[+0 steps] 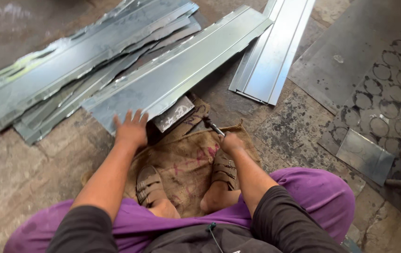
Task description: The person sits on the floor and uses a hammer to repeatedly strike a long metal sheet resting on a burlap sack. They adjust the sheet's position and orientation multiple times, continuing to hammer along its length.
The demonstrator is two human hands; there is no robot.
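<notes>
The long metal sheet (177, 70) lies on the floor in front of the person, its long side running from near-left to far-right. The left hand (131, 129) is nearer and presses flat, fingers spread, on its near end. The right hand (231, 142) is closed around a small tool (213, 127), just beside the sheet's near end.

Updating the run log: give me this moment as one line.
left hand: flat on metal strip | right hand: grips tool | strip end on block | burlap sack underfoot
</notes>
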